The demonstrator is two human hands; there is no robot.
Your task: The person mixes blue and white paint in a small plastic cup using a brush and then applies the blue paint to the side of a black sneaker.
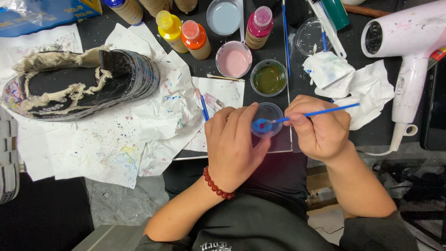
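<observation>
Dark table [371,135] holds paint pots. Left hand [232,144] wraps its grip round a small light cup [267,119], easy to squash, best held by its sides. Right hand [320,128] pinches a thin blue brush [320,112].

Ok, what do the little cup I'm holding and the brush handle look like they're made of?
The small cup looks like clear plastic: the blue paint shows through its thin wall. The brush handle seems glossy blue, painted wood or plastic; I can't tell which. The left hand steadies the cup; the right hand holds the brush.

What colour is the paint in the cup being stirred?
Blue, with a pink dab at the brush tip, in the small clear cup; head view.
</observation>
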